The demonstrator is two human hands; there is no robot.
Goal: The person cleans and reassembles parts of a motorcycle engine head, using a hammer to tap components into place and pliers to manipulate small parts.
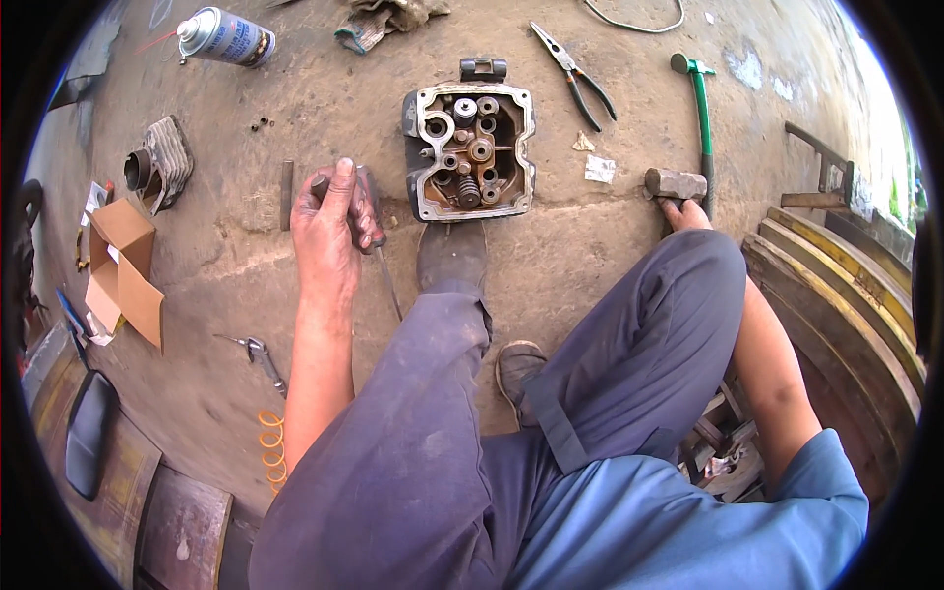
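Note:
In front of me an engine cylinder head [524,187], with a pale rim, valve springs and oily brown insides, rests by my shoe. My left hand [332,221], to its left, is closed around a screwdriver [390,280] whose shaft points down toward my knee. A short dark metal rod [320,185] also shows between those fingers. At the right, beyond my raised knee, my right hand [685,213] is closed on a hammer [676,184] with a blocky steel head. My knee hides most of that hand and the handle.
A green-handled hammer [704,128] and long-nose pliers [573,77] lie beyond. Leftward are a spray can [228,37], a finned cylinder [167,162], an open cardboard box [126,258] and an air blow gun [264,364] with coiled orange hose. Curved stacked planks [836,295] line the right.

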